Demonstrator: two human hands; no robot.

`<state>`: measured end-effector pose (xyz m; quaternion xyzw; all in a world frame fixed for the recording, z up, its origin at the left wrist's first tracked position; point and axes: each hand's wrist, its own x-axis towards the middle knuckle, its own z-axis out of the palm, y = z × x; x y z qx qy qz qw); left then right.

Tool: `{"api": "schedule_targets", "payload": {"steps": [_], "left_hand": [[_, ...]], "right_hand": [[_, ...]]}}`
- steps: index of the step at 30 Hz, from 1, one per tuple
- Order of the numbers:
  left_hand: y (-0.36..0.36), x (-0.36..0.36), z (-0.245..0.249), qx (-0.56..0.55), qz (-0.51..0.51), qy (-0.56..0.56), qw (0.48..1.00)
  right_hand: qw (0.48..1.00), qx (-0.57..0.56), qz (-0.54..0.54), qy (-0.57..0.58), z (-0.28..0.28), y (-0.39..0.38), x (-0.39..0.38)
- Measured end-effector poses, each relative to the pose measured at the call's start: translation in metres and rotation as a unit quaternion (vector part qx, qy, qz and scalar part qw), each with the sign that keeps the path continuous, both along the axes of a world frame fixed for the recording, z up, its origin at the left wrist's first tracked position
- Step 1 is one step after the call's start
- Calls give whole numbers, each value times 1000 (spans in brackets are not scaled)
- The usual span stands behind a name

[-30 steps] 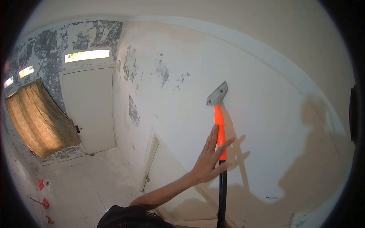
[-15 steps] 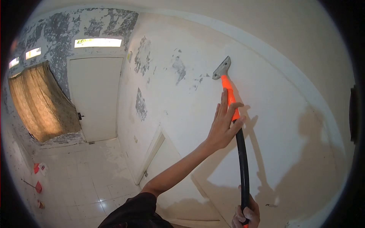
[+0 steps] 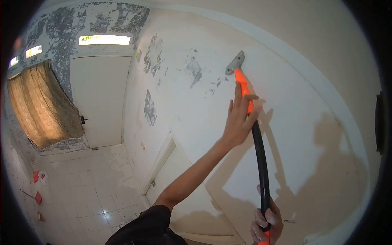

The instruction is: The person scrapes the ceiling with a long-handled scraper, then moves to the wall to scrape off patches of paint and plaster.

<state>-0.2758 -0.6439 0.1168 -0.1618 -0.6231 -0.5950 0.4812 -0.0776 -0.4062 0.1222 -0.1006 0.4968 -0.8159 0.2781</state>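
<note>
A long-handled scraper [image 3: 260, 153] stands nearly upright in front of the white wall [image 3: 196, 110]. Its flat grey metal head [image 3: 234, 63] is against the wall, just right of some patches of flaked paint [image 3: 194, 70]. Below the head, the handle is bright orange, then black. My left hand [image 3: 240, 122] is closed round the upper handle where orange meets black, some fingers lying along it. Lower down, my right hand [image 3: 267, 222] wraps the handle near its orange bottom end; whitish dust shows on its fingers.
A white door [image 3: 102, 100] and a brown curtain [image 3: 43, 106] are on the far peeling wall. Beneath my left arm is another doorway [image 3: 179, 175]. Red items, including a dustpan-like one [image 3: 38, 197], lie on the tiled floor [image 3: 77, 175] at left.
The scraper and both hands have shifted slightly, with the head higher and a little to the left on the wall. The view has tilted a little too. Both hands keep their hold.
</note>
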Motion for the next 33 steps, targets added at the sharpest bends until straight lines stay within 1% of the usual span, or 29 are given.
{"api": "schedule_targets", "payload": {"steps": [1, 4, 6, 7, 10, 14, 16, 17, 19, 20, 21, 22, 23, 26, 28, 29, 30, 31, 33], "left_hand": [[5, 0, -2, -6, 24, 1, 1000], [3, -7, -5, -11, 26, -3, 1000], [-2, -11, -2, 0, 16, -14, 1000], [-6, -12, 0, 9, 13, -18, 1000], [-1, -1, -1, -10, 19, -13, 1000], [-10, -9, -2, -17, 21, -16, 1000], [-14, -8, 4, 11, 14, -23, 1000], [-12, -7, 3, 12, 19, -19, 1000], [-2, -2, -1, -22, 56, -3, 998], [-9, -4, 0, -20, 58, -2, 998], [-15, -7, 1, -23, 46, -5, 999], [-14, -7, 0, -27, 31, -10, 999], [-9, -3, -2, -26, 27, -12, 999], [-2, 9, 2, -39, 107, -22, 993], [2, -1, -1, -18, 111, 9, 994], [-1, -7, -1, -81, 136, -4, 987], [2, -10, -5, -143, 154, -21, 977], [-3, 10, 3, -84, 120, -10, 989], [1, -13, -7, -89, 125, -20, 988]], "right_hand": [[1000, -7, 7, 8, 1, 5, 3], [998, -31, 31, 38, -2, 13, -6], [999, -5, 46, -7, -3, 11, -20], [999, 31, 29, 0, -5, 9, -22], [998, 37, 49, 5, -13, 27, -19], [998, 48, 33, 23, 4, -1, -17], [999, 50, 9, 10, 8, -7, -16], [997, 78, -2, 15, 8, 2, -8], [996, 92, 11, 12, 2, 13, -7], [994, 106, 17, 3, 1, 14, -8], [995, 89, 31, 31, -2, 15, -11], [995, 91, 26, 27, -5, 16, -4], [998, 62, 16, 14, -7, 17, 5], [999, -31, 3, -11, -4, 12, 21], [996, -87, 3, -20, 2, 8, 22], [993, -114, 0, -26, 4, 8, 21], [993, -112, -4, -25, 1, 8, 18], [989, -134, -4, -55, -4, 9, 11], [982, -160, 2, -101, -6, 8, 5]]}}
